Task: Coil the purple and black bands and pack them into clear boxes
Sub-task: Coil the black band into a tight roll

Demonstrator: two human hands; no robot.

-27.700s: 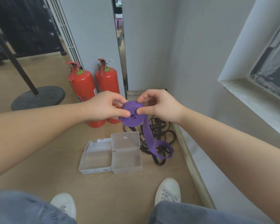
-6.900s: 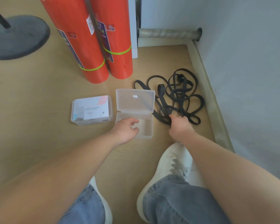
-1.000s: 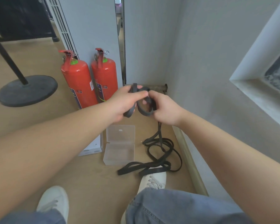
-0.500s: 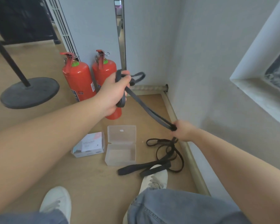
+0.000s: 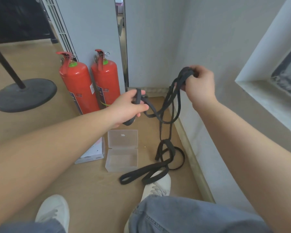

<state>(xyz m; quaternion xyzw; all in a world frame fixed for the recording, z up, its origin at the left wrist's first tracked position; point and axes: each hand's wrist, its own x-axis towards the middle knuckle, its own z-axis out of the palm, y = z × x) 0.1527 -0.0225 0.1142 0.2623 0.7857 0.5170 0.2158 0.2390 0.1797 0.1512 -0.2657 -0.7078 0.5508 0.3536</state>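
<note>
The black band (image 5: pixel 165 115) hangs in long loops between my two hands, and its lower loops lie on the wooden floor by my right shoe. My right hand (image 5: pixel 199 86) is raised near the wall and pinches a bunched part of the band. My left hand (image 5: pixel 129 108) is lower, in front of the extinguishers, with its fingers curled round another stretch of it. An open clear box (image 5: pixel 122 150) lies on the floor below my hands, with nothing inside. A closed clear box (image 5: pixel 93 153) with a printed label lies to its left, partly hidden by my left forearm.
Two red fire extinguishers (image 5: pixel 89 83) stand against the wall behind the boxes. A black round stand base (image 5: pixel 23 94) sits on the floor at the left. A grey wall and skirting (image 5: pixel 190 148) run along the right. My white shoes (image 5: pixel 156 185) are at the bottom.
My right hand has risen from low near the skirting to up by the wall with the band. My left hand has dropped lower. More of the band is lifted off the floor.
</note>
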